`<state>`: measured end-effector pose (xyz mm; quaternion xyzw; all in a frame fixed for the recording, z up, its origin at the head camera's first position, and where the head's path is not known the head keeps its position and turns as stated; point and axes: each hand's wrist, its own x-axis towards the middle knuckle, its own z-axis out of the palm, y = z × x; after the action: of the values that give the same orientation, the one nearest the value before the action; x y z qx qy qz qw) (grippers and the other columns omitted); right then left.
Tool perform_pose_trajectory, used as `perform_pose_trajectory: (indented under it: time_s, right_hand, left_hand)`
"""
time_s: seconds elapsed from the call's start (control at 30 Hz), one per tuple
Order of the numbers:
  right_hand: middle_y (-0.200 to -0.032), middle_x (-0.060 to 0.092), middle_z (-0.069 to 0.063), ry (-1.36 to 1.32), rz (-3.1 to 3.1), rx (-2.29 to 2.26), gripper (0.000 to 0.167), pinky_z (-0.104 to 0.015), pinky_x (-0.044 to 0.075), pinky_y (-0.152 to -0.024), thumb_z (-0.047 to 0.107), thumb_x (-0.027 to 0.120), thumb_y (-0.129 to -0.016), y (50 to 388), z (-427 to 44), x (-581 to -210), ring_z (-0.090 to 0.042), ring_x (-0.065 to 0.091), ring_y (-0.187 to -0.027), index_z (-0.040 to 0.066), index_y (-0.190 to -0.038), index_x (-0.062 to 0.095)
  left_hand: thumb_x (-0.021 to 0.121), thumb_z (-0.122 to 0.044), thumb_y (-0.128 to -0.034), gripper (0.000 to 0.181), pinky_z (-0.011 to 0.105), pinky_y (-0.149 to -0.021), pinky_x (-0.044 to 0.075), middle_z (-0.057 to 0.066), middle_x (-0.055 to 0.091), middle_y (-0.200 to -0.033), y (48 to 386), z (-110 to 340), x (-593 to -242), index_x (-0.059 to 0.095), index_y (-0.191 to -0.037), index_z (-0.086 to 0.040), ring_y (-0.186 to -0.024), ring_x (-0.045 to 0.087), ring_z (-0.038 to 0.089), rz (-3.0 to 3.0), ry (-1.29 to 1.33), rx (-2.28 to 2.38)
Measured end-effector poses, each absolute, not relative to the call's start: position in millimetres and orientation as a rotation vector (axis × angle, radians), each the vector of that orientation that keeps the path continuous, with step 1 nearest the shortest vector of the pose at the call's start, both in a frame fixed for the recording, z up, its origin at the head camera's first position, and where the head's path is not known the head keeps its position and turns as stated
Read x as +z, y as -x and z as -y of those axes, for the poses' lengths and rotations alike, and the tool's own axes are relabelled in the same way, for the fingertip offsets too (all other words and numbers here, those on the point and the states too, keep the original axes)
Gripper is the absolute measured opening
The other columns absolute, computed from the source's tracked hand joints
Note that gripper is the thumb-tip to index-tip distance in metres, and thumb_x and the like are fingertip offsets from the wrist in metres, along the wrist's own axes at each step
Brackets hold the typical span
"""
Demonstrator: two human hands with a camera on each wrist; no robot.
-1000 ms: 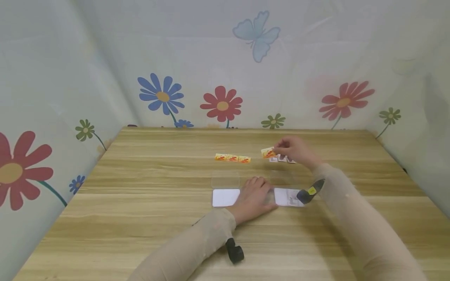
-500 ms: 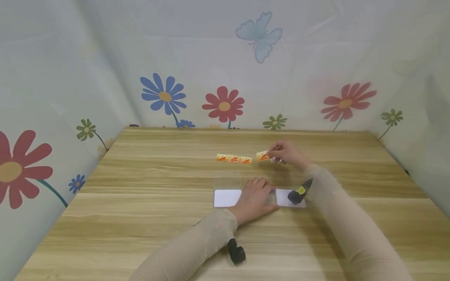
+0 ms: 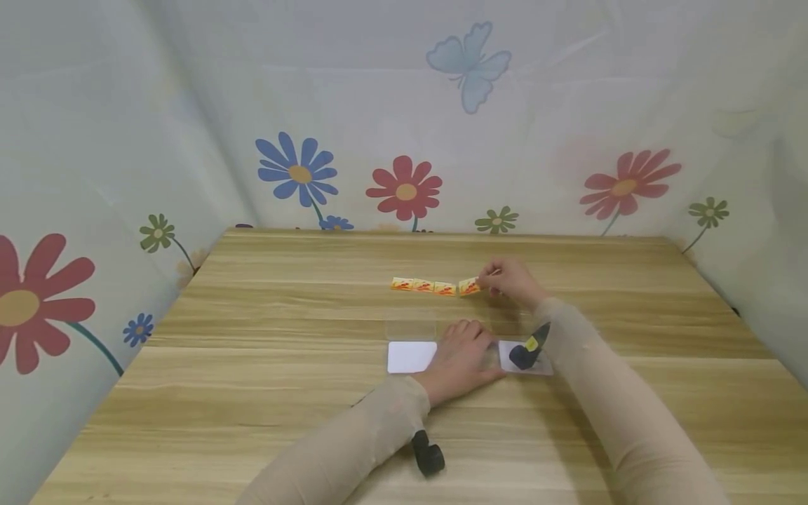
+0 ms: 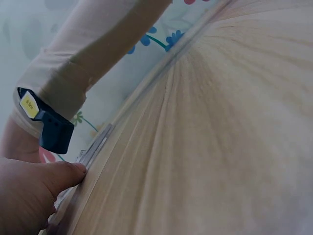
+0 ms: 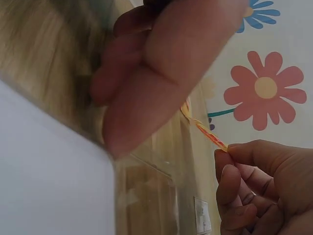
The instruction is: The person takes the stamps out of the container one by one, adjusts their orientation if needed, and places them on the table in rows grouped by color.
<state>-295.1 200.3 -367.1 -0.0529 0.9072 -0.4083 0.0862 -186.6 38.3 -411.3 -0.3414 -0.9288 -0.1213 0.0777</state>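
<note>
My right hand [image 3: 510, 282] pinches a small yellow-and-orange printed card [image 3: 468, 286] by its right edge. In the right wrist view the card [image 5: 211, 134] appears edge-on between thumb and fingertip [image 5: 234, 149]. It lies at the right end of a row of three matching cards [image 3: 423, 286]. My left hand [image 3: 459, 358] rests between a white card-like panel [image 3: 410, 358] on its left and another white panel [image 3: 508, 354] on its right. In the left wrist view its thumb [image 4: 68, 174] touches the edge of a clear plastic piece [image 4: 98, 144].
Behind the left white panel lies a clear plastic flap [image 3: 410, 327]. A small pale card [image 5: 202, 215] shows near the right hand in the right wrist view. The wooden table [image 3: 252, 351] meets a flower-printed curtain [image 3: 353, 91] at its far edge.
My right hand has moved left and lowered the printed card from above the pale cards to the right end of the row. The left hand stays in place.
</note>
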Motion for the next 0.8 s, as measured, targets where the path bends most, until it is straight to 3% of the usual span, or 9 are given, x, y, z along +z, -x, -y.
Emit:
perform_pose_trajectory:
  time_s: [0.2, 0.8]
  right_hand:
    - [-0.075, 0.063, -0.004, 0.145, -2.729, -1.202, 0.015, -0.023, 0.045, -0.063, 0.011, 0.064, -0.088, 294.2, -197.0, -369.9, -0.011, 0.054, -0.063, -0.003, -0.094, 0.064]
    - [-0.072, 0.066, -0.004, 0.114, -2.765, -1.123, 0.017, -0.021, 0.044, -0.062, 0.015, 0.065, -0.083, 293.1, -193.0, -372.1, -0.009, 0.056, -0.057, -0.001, -0.089, 0.066]
  left_hand:
    - [0.066, -0.055, -0.0823, 0.049, 0.031, -0.098, 0.041, -0.004, 0.058, -0.111, 186.4, -38.4, -411.3, 0.064, -0.115, -0.019, -0.107, 0.051, 0.014, 2.772, 1.02, -0.364]
    - [0.065, -0.057, -0.0821, 0.05, 0.03, -0.097, 0.041, -0.004, 0.057, -0.112, 186.0, -37.7, -412.0, 0.063, -0.116, -0.019, -0.108, 0.051, 0.014, 2.777, 1.017, -0.336]
